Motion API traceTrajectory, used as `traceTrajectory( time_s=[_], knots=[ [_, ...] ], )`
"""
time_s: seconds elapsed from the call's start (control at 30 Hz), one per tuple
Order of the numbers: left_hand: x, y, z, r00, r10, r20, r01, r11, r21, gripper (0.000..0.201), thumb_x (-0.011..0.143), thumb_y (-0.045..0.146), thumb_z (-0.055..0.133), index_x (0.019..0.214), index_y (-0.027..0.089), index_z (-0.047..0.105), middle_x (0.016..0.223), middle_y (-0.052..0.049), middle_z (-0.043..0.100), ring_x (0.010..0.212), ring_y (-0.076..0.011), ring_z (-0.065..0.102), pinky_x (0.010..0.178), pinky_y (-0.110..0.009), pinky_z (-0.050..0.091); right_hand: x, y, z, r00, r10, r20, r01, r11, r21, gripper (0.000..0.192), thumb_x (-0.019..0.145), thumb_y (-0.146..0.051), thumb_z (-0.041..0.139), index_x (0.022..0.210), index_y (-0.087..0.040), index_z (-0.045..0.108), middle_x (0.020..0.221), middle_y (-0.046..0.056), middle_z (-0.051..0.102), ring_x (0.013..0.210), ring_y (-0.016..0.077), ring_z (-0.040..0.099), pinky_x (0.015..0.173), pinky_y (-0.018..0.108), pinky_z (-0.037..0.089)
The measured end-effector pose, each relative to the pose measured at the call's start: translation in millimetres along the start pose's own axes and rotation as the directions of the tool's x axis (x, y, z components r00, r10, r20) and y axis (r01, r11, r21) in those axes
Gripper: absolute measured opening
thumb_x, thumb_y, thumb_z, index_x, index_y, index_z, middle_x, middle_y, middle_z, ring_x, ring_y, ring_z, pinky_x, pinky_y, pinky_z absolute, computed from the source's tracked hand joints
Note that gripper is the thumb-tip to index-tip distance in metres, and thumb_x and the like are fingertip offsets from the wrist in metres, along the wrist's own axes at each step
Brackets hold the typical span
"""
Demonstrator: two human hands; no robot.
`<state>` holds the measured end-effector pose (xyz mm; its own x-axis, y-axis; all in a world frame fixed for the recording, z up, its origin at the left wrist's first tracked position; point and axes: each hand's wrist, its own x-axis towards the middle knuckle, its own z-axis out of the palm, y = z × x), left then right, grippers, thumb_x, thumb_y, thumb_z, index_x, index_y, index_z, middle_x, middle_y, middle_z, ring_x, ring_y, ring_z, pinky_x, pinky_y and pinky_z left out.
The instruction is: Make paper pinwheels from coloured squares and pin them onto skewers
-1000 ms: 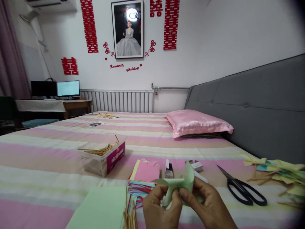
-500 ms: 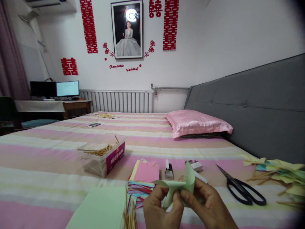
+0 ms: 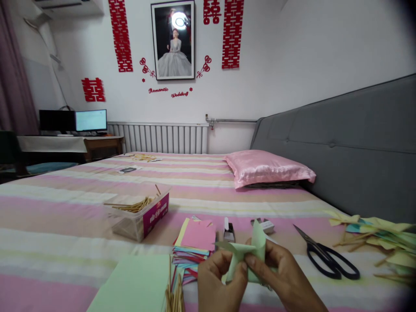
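Observation:
Both hands pinch one piece of light green paper (image 3: pixel 259 237), whose corners are folded in toward its centre like a pinwheel. My left hand (image 3: pixel 218 281) grips its left side, thumb near the middle. From the right, my right hand (image 3: pixel 284 271) presses its thumb on the folded centre. The fingers behind the paper are partly hidden. Just left of my hands sits a stack of coloured paper (image 3: pixel 196 236), pink on top. Green sheets (image 3: pixel 133 284) lie flat farther left, with a bundle of thin wooden sticks (image 3: pixel 175 297) at their right edge.
A clear plastic box (image 3: pixel 130 227) holds more sticks. Black-handled scissors (image 3: pixel 326 255) lie right of my hands, and finished paper pinwheels (image 3: pixel 380 236) on sticks beyond them. Small boxes (image 3: pixel 229 232) stand just behind my hands. A pink pillow (image 3: pixel 269 169) rests near the grey headboard (image 3: pixel 338 121).
My left fingers have shifted slightly right along the green paper, and its left flap is folded closer to the centre. The view has moved slightly.

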<state>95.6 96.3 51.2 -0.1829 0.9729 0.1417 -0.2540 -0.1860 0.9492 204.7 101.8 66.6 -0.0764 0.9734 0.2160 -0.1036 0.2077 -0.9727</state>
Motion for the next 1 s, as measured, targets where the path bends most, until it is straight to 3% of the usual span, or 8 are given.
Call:
traceTrajectory(
  time_s=[0.17, 0.3, 0.43, 0.63, 0.77, 0.9, 1.0],
  knots=[
    [4.0, -1.5, -4.7, 0.994, -0.104, 0.034, 0.107, 0.989, -0.103, 0.014, 0.053, 0.022, 0.074, 0.059, 0.011, 0.069, 0.051, -0.004, 0.069, 0.049, -0.0131, 0.059, 0.051, -0.02, 0.044, 6.2, 5.5, -0.6, 0.989, 0.099, 0.111, -0.119, 0.975, 0.186, 0.038, 0.062, -0.048, 0.071, 0.081, -0.016, 0.069, 0.07, 0.005, 0.069, 0.066, 0.0203, 0.063, 0.066, 0.031, 0.049],
    [7.8, -4.3, -10.2, 0.991, -0.135, 0.007, 0.135, 0.984, -0.116, 0.017, 0.053, 0.025, 0.075, 0.056, 0.011, 0.067, 0.049, -0.002, 0.067, 0.046, -0.0109, 0.055, 0.05, -0.019, 0.042, 8.7, 4.5, -3.7, 0.96, 0.197, 0.2, -0.241, 0.944, 0.226, 0.04, 0.063, -0.051, 0.069, 0.081, -0.014, 0.068, 0.061, 0.003, 0.067, 0.058, 0.0173, 0.063, 0.055, 0.024, 0.045],
    [8.1, -2.9, -10.7, 0.989, -0.147, 0.025, 0.149, 0.984, -0.102, 0.016, 0.054, 0.024, 0.074, 0.057, 0.01, 0.066, 0.048, -0.001, 0.066, 0.046, -0.0098, 0.053, 0.049, -0.019, 0.04, 8.3, 4.2, -5.7, 0.964, 0.156, 0.215, -0.204, 0.953, 0.223, 0.039, 0.06, -0.046, 0.073, 0.082, -0.014, 0.069, 0.064, 0.003, 0.068, 0.059, 0.0168, 0.063, 0.059, 0.025, 0.047],
    [6.1, -3.0, -7.2, 0.994, -0.105, 0.021, 0.106, 0.994, -0.015, 0.01, 0.054, 0.018, 0.072, 0.056, 0.01, 0.066, 0.048, 0.0, 0.065, 0.046, -0.0099, 0.053, 0.048, -0.019, 0.039, 7.9, 9.8, -5.3, 0.981, 0.139, 0.137, -0.158, 0.978, 0.139, 0.033, 0.055, -0.04, 0.078, 0.071, -0.013, 0.069, 0.062, 0.004, 0.068, 0.062, 0.0182, 0.062, 0.06, 0.026, 0.046],
    [6.7, -2.5, -10.8, 0.988, -0.102, 0.115, 0.101, 0.995, 0.01, 0.012, 0.056, 0.02, 0.071, 0.061, 0.01, 0.067, 0.052, -0.002, 0.067, 0.051, -0.0123, 0.056, 0.052, -0.021, 0.041, 7.8, 11.4, -5.2, 0.985, 0.128, 0.12, -0.145, 0.978, 0.147, 0.03, 0.057, -0.039, 0.077, 0.068, -0.012, 0.068, 0.059, 0.002, 0.066, 0.058, 0.0158, 0.059, 0.056, 0.024, 0.043],
    [9.9, 16.5, -32.8, 0.939, -0.169, 0.298, 0.096, 0.965, 0.245, 0.028, 0.06, 0.033, 0.069, 0.075, 0.01, 0.068, 0.073, -0.011, 0.072, 0.067, -0.0209, 0.063, 0.064, -0.03, 0.045, 7.1, 9.5, -7.5, 0.98, 0.171, 0.098, -0.188, 0.961, 0.204, 0.031, 0.054, -0.036, 0.079, 0.072, -0.014, 0.069, 0.061, 0.002, 0.067, 0.058, 0.0161, 0.059, 0.057, 0.025, 0.044],
    [13.8, 39.0, -60.4, 0.97, -0.144, 0.195, 0.005, 0.814, 0.581, 0.028, 0.07, 0.036, 0.06, 0.084, 0.013, 0.066, 0.081, -0.011, 0.072, 0.075, -0.0225, 0.064, 0.067, -0.031, 0.044, 6.5, 7.5, -10.8, 0.964, 0.241, 0.114, -0.263, 0.929, 0.261, 0.033, 0.058, -0.038, 0.076, 0.082, -0.016, 0.071, 0.064, 0.003, 0.069, 0.062, 0.0178, 0.061, 0.064, 0.027, 0.046]
  ],
)
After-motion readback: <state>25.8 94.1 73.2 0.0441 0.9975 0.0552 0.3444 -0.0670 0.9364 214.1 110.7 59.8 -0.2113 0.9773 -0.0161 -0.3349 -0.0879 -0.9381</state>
